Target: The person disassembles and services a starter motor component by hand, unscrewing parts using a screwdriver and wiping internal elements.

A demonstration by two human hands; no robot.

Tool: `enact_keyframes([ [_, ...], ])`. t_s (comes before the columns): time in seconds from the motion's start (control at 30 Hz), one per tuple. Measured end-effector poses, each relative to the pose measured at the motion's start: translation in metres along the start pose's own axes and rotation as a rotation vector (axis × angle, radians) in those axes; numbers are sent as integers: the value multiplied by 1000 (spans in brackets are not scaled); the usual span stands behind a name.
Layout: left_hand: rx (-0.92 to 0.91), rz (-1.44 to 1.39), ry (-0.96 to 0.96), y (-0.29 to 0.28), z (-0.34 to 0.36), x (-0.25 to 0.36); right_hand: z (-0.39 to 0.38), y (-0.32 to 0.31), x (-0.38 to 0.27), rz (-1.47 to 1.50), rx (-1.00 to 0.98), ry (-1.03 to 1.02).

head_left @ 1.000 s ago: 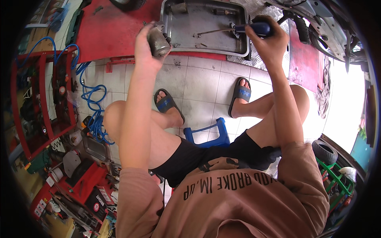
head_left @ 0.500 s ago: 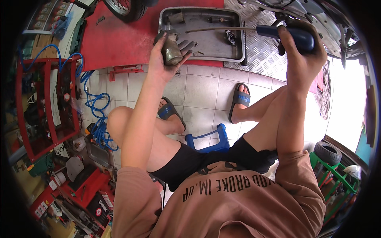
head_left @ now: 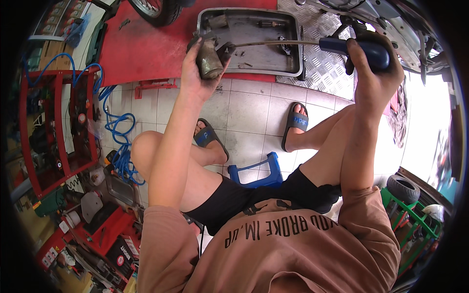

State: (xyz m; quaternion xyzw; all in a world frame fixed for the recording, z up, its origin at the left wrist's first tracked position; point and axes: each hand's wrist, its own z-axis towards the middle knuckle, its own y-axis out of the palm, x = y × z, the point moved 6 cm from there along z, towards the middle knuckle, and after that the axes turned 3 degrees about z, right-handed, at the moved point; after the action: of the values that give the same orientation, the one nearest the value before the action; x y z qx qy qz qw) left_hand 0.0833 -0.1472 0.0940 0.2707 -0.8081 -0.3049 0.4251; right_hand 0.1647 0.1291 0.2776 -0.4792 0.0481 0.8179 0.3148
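My left hand (head_left: 195,80) is closed around a grimy metal cylinder (head_left: 209,63), probably a small motor, above the near left corner of a grey metal tray (head_left: 299,61). Its blackened fingertips are curled in on the cylinder's right side. In my right hand (head_left: 378,73) is a dark blue oil can (head_left: 377,52), gripped by its rounded body. The can's long thin spout (head_left: 278,43) crosses over the tray toward the left. The spout's tip ends right at my left fingertips; I cannot tell whether they touch it.
Several small metal parts (head_left: 284,46) lie in the tray. It sits on a red bench (head_left: 146,53) beside a chequered metal plate (head_left: 317,73). A wheel (head_left: 156,12) is at the back, a motorcycle (head_left: 415,29) at the far right. Blue hose (head_left: 119,122) coils at left; a blue stool (head_left: 259,181) stands below.
My left fingers, spread out before, have curled in beside the cylinder. The oil can has shifted slightly right and down, and its spout tip now meets the left fingertips.
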Motion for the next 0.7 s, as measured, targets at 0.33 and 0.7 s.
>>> enact_keyframes([
  [0.33,-14,34,19,-6,6,2,-11,-5,-7,71,13,29],
  [0.7,62,11,38,-7,4,2,-16,-4,-4,121,-39,30],
])
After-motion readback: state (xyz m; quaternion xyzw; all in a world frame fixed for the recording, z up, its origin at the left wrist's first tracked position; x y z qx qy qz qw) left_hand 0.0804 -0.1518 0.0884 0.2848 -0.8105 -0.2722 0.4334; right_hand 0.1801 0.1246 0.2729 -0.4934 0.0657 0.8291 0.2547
